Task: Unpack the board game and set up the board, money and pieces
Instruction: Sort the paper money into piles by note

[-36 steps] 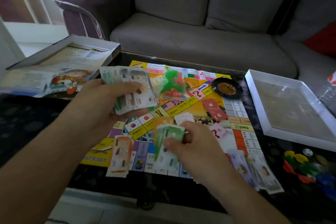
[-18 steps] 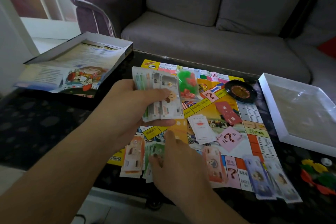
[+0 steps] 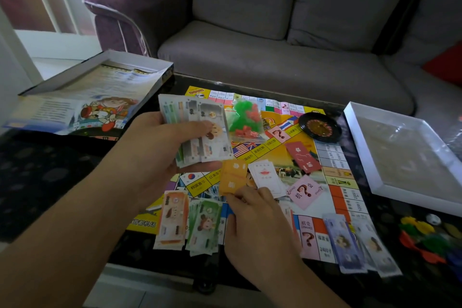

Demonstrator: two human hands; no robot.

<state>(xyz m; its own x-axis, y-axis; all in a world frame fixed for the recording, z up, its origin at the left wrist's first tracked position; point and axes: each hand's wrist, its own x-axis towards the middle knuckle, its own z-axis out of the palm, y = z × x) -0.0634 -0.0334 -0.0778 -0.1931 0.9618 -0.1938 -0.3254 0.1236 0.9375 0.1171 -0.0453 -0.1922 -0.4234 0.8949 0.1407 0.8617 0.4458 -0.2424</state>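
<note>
Two bare forearms reaching in from the lower edge, no sleeves visible anywhere along them. Left hand [image 3: 160, 147] and right hand [image 3: 257, 227] both uncovered: no gloves, rings, watch or wristband in sight. Short, unpainted fingernails on the right hand's fingers [image 3: 243, 199]. Rest of the body out of view.

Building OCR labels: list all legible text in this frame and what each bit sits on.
"10": grey banknotes in left hand.
"?" and "机会": pink card.
"?", "机会": board square near right hand.
"2400": next square.
Orange cards, red card, box lid print: blurred.
</note>
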